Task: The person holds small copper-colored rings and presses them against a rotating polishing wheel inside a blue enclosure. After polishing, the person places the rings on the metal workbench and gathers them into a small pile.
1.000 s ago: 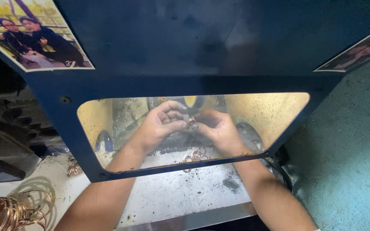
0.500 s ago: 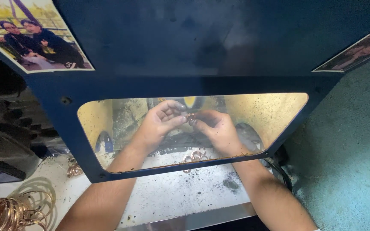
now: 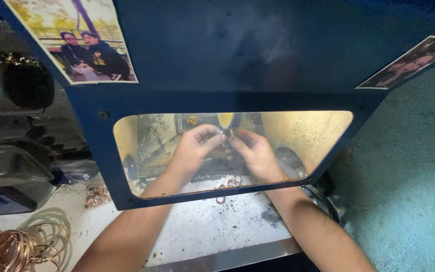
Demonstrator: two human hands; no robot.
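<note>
Through the window of a blue hood, both my hands meet under a yellow light. My left hand and my right hand pinch a small round metal ring between their fingertips. Below them, several small copper-coloured rings lie on the stained white bench. My forearms reach in under the hood's lower edge.
A bundle of copper-coloured wire hoops lies at the bottom left. Dark grey machinery stands on the left. Photos are stuck on the blue hood. A teal wall is on the right.
Both hands have stayed together at the same spot behind the window, with only small finger movements on the ring.
</note>
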